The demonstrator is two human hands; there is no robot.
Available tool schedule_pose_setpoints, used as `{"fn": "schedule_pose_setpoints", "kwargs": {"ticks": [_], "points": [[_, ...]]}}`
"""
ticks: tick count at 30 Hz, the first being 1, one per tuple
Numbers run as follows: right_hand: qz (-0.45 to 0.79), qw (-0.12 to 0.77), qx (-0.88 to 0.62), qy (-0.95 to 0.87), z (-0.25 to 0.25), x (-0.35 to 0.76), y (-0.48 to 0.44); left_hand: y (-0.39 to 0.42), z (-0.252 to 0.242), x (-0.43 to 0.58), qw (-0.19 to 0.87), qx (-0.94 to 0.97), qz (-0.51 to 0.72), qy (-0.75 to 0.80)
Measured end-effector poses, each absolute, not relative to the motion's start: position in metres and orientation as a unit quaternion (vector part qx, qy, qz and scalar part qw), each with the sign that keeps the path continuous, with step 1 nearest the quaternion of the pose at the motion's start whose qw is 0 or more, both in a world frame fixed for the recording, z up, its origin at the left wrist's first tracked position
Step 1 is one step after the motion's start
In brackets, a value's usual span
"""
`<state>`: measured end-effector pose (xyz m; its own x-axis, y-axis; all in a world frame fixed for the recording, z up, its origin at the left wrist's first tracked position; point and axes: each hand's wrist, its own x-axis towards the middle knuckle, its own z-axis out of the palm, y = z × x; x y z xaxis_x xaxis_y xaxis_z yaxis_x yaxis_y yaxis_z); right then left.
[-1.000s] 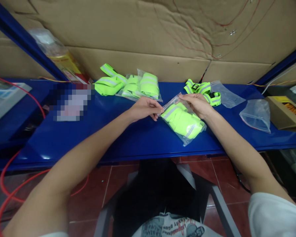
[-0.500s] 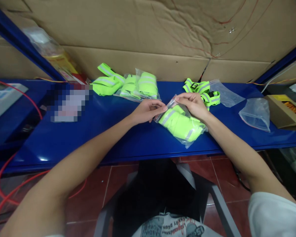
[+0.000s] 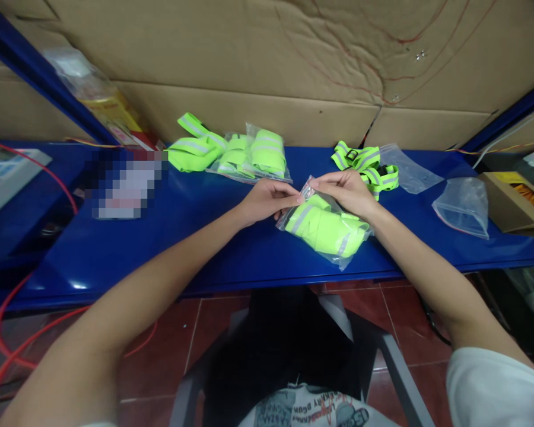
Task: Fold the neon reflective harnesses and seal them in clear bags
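Observation:
A clear zip-lock bag (image 3: 342, 261) with a folded neon-yellow reflective strap (image 3: 327, 228) inside lies near the front of the blue table. My left hand (image 3: 267, 201) pinches the bag's top edge from the left. On the same edge, my right hand (image 3: 345, 190) is closed, thumb and forefinger on the plastic close to the left fingertips. Just behind the right hand, loose neon reflective straps (image 3: 358, 157) with a black buckle lie on the table. Farther left sit bagged neon straps (image 3: 267, 151) and an unbagged neon strap (image 3: 193, 153).
Two flat clear bags lie at the right, one of them the nearer bag (image 3: 463, 204), beside an open cardboard box (image 3: 511, 204). A plastic bottle (image 3: 93, 98) leans at the back left. Red hose (image 3: 0, 332) loops at the left. Cardboard (image 3: 231, 53) lines the back.
My hands have shifted slightly along the bag's top edge, and the edge between them now looks bunched. The bag stays in nearly the same place.

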<state>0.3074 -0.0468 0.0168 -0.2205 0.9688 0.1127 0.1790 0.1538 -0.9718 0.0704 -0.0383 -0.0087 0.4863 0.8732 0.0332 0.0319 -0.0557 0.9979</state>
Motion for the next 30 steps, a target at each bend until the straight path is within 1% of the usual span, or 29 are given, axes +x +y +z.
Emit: {"fn": "schedule_pose_setpoints", "kwargs": {"ticks": [15,22,30], "points": [[0.492,0.444,-0.483,-0.572,0.0168,0.3032,-0.0471,-0.0385,-0.0111,0.0720,0.568,0.618,0.375,0.395],[0.492,0.416,-0.480,-0.596,0.0166,0.3068,-0.0464,-0.0395,-0.0109,0.0731,0.563,0.628,0.371,0.389],[0.477,0.413,-0.481,-0.609,0.0194,0.3060,-0.0477,-0.0405,-0.0124,0.0734,0.560,0.632,0.375,0.383]]}}
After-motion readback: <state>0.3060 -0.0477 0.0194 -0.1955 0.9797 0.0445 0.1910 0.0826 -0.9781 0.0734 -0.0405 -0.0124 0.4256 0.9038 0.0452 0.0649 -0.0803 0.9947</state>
